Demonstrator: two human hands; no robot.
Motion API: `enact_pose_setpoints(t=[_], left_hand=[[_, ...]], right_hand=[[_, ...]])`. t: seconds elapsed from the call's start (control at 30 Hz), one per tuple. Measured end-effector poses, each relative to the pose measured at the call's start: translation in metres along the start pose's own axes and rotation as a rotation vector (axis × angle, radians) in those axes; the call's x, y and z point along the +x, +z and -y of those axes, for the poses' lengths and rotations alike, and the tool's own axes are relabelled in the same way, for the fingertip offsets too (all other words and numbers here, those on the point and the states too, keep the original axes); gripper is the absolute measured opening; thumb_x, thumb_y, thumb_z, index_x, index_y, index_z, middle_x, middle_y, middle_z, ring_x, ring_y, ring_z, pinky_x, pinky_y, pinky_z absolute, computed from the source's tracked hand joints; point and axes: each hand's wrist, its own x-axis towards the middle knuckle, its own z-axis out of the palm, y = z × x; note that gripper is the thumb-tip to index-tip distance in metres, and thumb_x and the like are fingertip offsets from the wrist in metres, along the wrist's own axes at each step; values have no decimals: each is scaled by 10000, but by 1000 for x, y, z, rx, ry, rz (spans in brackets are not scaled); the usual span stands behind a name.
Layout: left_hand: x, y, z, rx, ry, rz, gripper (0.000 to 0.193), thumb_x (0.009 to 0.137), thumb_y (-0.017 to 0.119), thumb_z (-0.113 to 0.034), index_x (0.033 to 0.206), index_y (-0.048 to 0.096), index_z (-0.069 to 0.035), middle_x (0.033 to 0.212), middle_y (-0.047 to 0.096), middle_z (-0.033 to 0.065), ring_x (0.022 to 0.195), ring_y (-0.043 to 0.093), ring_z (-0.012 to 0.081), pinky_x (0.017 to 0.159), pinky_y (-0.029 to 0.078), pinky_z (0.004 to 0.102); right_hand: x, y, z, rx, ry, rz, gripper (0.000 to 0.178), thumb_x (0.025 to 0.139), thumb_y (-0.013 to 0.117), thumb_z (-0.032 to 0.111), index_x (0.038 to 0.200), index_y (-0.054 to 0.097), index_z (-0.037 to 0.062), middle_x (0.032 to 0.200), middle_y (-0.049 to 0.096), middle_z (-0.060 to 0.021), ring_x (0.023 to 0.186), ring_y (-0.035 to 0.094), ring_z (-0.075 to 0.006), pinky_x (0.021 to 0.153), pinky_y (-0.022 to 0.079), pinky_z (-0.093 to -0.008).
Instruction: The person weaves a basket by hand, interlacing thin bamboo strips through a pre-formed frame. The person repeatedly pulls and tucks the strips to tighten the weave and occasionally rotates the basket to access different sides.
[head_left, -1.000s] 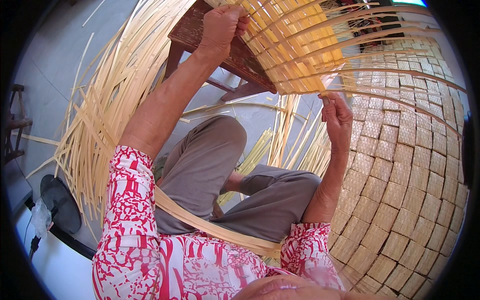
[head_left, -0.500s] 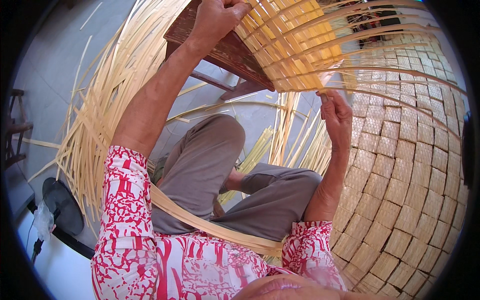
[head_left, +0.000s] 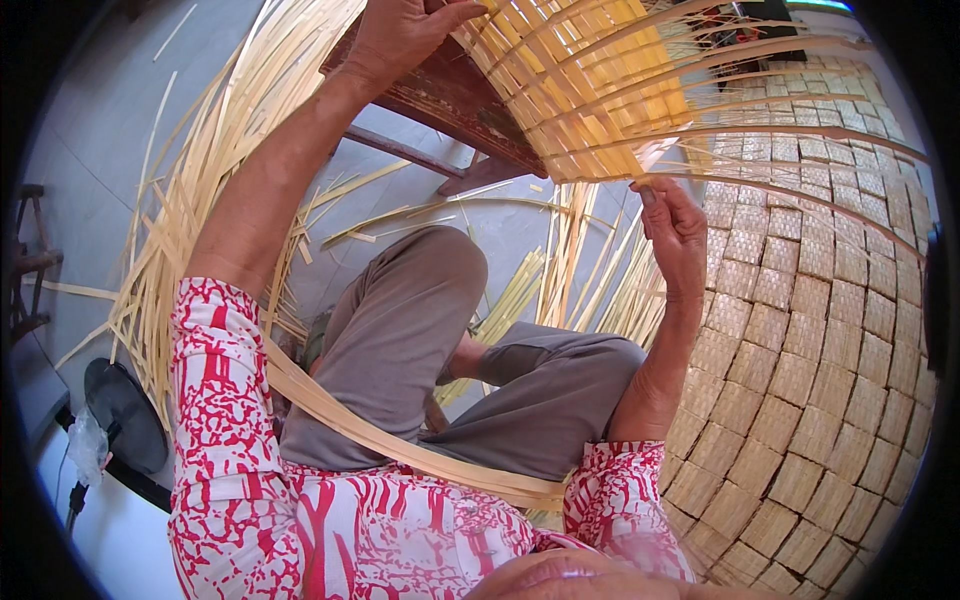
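A half-woven bamboo panel, yellow and open-meshed, lies over the edge of a worn dark-red wooden bench. Long loose bamboo strips fan out from its right side. At the panel's upper left edge, my left hand is closed, thumb against fingers; the top of the picture cuts part of it off. Lower down, my right hand pinches the panel's bottom right corner, where a long strip leaves the weave. A band of flat strips lies across my lap.
Cut bamboo strips are heaped on the grey floor at the left, with more strips under the panel. Stacked woven blocks or mats fill the right side. A black round-based stand and a dark wooden stool stand at the left.
My left hand and forearm have shifted left and slightly up along the panel's edge. My right hand stays at the corner, almost unmoved.
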Motion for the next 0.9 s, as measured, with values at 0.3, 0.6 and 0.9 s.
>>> enact_pose_setpoints(t=[0.3,0.6,0.9], left_hand=[[22,-15,-31,396,248,251,598,866,743,-113,1401,477,-145,674,578,71,582,589,204,561,460,337],[42,-26,-23,188,9,208,498,954,576,-33,1426,470,-149,654,553,41,588,520,138,572,452,333],[48,-18,-20,283,163,61,392,916,665,-38,1276,532,-120,592,502,32,542,499,119,530,434,316]], right_hand=[[-6,-6,-5,8,33,10,135,1008,627,133,1058,703,34,753,562,75,632,410,-20,559,340,-193],[-4,-8,-19,-39,-34,-51,135,1000,637,124,1059,711,27,712,556,57,603,458,-31,546,381,-205],[-4,-12,-17,-149,-39,-103,145,995,650,145,1056,713,29,711,574,33,597,482,-43,542,402,-219]])
